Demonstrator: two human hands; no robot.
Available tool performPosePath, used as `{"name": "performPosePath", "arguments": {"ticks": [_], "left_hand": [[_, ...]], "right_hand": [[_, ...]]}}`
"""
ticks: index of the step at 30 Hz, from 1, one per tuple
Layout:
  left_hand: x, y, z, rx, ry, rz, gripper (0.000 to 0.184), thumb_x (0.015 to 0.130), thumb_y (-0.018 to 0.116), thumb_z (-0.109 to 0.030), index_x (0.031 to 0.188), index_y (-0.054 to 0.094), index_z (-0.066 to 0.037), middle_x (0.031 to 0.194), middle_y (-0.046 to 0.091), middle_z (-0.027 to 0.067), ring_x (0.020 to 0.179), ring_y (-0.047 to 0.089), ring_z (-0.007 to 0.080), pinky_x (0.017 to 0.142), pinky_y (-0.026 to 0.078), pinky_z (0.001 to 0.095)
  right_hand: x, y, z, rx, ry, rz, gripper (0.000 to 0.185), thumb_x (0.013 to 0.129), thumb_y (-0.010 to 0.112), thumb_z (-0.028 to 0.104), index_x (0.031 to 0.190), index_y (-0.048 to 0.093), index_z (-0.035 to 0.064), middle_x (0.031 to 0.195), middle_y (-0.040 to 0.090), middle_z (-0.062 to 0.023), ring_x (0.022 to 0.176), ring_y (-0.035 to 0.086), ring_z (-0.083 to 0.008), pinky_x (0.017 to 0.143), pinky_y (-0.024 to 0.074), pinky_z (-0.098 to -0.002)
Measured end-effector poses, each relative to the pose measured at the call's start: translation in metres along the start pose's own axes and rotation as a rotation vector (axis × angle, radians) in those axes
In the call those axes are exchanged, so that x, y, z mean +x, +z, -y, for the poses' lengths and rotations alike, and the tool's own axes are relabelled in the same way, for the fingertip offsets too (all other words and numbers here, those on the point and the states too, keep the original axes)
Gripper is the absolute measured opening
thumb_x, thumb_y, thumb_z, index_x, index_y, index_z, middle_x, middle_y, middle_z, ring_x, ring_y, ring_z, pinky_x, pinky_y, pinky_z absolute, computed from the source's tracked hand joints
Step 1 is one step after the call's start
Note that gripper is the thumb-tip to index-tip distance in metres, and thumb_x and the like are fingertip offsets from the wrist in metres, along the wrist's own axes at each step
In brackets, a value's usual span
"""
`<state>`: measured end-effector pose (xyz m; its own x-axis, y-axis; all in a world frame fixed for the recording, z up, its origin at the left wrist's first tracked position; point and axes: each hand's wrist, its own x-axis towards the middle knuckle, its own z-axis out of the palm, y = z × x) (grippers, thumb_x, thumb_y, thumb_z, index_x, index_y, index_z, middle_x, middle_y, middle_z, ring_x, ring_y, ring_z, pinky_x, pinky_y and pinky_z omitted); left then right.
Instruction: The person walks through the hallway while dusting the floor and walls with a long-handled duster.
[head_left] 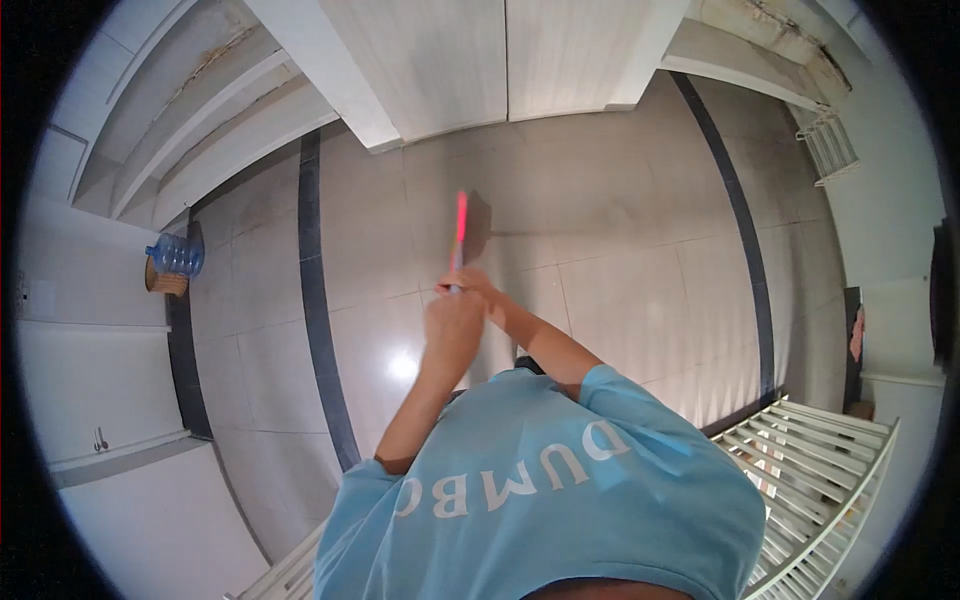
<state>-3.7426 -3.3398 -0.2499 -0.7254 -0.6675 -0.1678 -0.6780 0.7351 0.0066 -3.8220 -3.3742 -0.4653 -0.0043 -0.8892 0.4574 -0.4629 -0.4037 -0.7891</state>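
A slim pink thing with a grey-blue handle (461,222) points away from me above the floor; it shows nearly edge-on, so its exact kind is hard to make out. My right hand (472,283) is closed around its handle. Just nearer to me, my left hand (454,322) is closed at the handle's lower end, against the right hand. The left fingers are partly hidden by the back of that hand. A dark rounded shadow falls on the tiles beside the pink part.
Tiled floor (640,290) with dark stripes spreads around me. Pale cabinet doors (430,60) stand ahead. To the left, a blue water jug (180,255) lies by a woven basket (165,282). A white slatted rack (810,460) stands at my right, and a small wire rack (829,147) farther off.
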Motion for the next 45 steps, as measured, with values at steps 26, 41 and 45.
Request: {"name": "performPosePath", "arguments": {"ticks": [26,41,45], "left_hand": [[0.223,-0.083,0.004,-0.216,0.111,-0.003,0.015,0.070,0.058,-0.016,0.083,0.063,-0.010,0.068,0.060,0.0108,0.065,0.057,0.0296,0.061,0.045,0.0378],[0.435,-0.003,-0.053,-0.079,0.507,0.108,0.012,0.071,0.052,-0.011,0.067,0.061,-0.005,0.064,0.059,0.0127,0.062,0.060,0.0255,0.053,0.047,0.0362],[0.468,0.044,-0.096,-0.276,0.628,0.249,0.013,0.072,0.051,-0.015,0.073,0.061,-0.007,0.068,0.059,0.0154,0.066,0.059,0.0308,0.056,0.047,0.0400]], "right_hand": [[0.113,-0.206,-0.087,-0.500,0.292,0.193,0.017,0.061,0.059,0.030,0.068,0.057,0.0146,0.068,0.058,-0.0081,0.067,0.056,-0.0289,0.056,0.0431,-0.0407],[0.110,-0.277,-0.274,-0.348,0.560,0.019,0.021,0.058,0.062,0.024,0.077,0.060,0.0140,0.073,0.058,-0.0070,0.073,0.057,-0.0263,0.062,0.0438,-0.0388],[0.050,-0.334,-0.269,-0.595,0.897,0.201,0.020,0.059,0.059,0.027,0.076,0.061,0.0155,0.074,0.060,-0.0079,0.074,0.057,-0.0271,0.064,0.0450,-0.0388]]}}
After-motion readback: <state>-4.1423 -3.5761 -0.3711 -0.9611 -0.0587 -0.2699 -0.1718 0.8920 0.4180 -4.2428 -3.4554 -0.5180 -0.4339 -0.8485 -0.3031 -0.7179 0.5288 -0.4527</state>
